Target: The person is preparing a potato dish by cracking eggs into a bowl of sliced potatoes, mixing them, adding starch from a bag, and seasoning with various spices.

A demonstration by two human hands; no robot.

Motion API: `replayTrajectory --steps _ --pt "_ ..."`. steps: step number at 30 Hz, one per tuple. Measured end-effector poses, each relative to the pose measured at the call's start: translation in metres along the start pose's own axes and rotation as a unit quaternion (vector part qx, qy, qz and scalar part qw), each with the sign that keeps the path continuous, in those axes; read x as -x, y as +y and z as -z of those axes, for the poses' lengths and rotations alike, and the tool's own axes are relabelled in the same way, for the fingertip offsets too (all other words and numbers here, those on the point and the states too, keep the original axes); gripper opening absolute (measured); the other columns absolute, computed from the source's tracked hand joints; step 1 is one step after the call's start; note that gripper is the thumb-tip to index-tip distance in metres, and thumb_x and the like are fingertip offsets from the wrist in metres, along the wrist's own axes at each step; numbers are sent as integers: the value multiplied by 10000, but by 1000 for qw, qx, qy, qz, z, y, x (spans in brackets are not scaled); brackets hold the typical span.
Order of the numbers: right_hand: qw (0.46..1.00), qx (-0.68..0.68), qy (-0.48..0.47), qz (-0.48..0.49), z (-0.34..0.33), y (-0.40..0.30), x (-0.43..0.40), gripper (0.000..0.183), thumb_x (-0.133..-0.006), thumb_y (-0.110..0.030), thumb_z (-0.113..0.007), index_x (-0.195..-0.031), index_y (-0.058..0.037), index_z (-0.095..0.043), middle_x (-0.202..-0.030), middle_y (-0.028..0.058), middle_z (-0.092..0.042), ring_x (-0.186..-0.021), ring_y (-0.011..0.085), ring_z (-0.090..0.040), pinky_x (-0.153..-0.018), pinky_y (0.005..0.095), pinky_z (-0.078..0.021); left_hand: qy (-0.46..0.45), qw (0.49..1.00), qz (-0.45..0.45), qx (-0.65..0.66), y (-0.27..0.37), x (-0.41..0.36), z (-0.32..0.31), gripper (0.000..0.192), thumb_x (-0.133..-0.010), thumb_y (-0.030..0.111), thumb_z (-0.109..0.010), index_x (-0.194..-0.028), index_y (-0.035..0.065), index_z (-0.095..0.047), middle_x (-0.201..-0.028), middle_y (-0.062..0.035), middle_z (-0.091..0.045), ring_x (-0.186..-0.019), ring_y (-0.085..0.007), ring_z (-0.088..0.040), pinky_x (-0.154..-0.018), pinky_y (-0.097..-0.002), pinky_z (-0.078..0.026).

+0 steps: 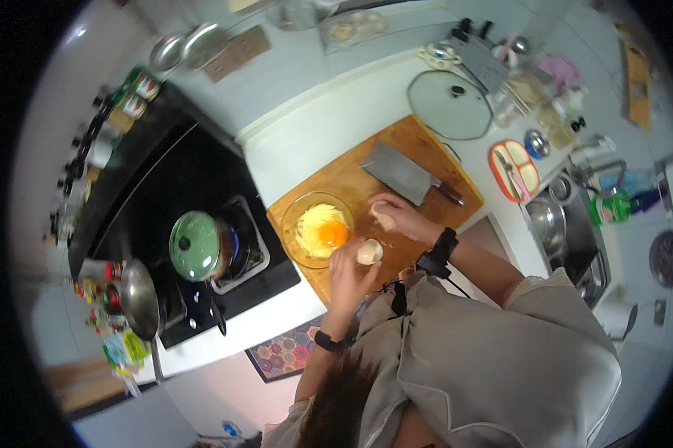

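Note:
My left hand [347, 274] holds an empty eggshell half [370, 252], its hollow side turned up, beside the right rim of a clear glass bowl [289, 246]. Inside the bowl, raw egg with an orange yolk [333, 234] lies on pale yellow shreds [313, 216]. In my right hand [406, 218] is another piece of eggshell [382, 217], partly covered by the fingers. That hand is over the wooden cutting board [336, 173], just below a cleaver [400, 173] lying flat. The bowl rests on the board's left part.
Left of the board, a lidded pot [195, 245] sits over a lit blue flame on the black gas stove [157, 168]. A frying pan [140, 299] is farther left. Rightward are a glass lid [451, 109], an orange-rimmed divided plate [514, 171] with cutlery, and the sink [585, 246].

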State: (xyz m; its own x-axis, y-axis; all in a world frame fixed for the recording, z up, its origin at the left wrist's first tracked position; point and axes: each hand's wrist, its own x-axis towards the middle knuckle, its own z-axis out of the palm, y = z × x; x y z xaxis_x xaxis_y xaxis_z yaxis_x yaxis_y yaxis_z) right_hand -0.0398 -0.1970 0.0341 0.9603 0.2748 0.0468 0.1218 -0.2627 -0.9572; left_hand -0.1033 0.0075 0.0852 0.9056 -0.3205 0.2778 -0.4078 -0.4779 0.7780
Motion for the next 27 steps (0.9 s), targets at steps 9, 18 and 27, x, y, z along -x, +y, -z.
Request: replayTrajectory --steps 9,18,27 --pt "635 -756 69 -141 -9 -10 156 441 -962 -267 -468 -1352 -111 -334 -1287 80 -457 -1164 232 -473 -956 387 -425 -182 947 -258 61 34 -17 -74 528 -629 231 -816 -1058 97 -540 -1197 -126 -543 -1144 -316 -481 -1020 -518 -282" --pt "697 -640 321 37 -59 -8 373 496 -929 -216 -523 -1362 -107 -307 -1298 95 -453 -1167 246 -500 -926 391 -476 -473 810 -303 165 133 89 -154 504 -758 152 -720 -1212 65 -522 -1197 -163 -482 -1150 -333 -451 -953 -428 -387" --pt "594 -548 586 59 -190 -44 663 535 -889 -241 -586 -1357 -113 -358 -1257 57 -500 -1118 179 -515 -948 330 -422 -610 666 -384 194 204 279 -219 399 -754 81 -660 -1134 51 -544 -1107 -156 -561 -1016 -343 -537 -864 -424 -431"
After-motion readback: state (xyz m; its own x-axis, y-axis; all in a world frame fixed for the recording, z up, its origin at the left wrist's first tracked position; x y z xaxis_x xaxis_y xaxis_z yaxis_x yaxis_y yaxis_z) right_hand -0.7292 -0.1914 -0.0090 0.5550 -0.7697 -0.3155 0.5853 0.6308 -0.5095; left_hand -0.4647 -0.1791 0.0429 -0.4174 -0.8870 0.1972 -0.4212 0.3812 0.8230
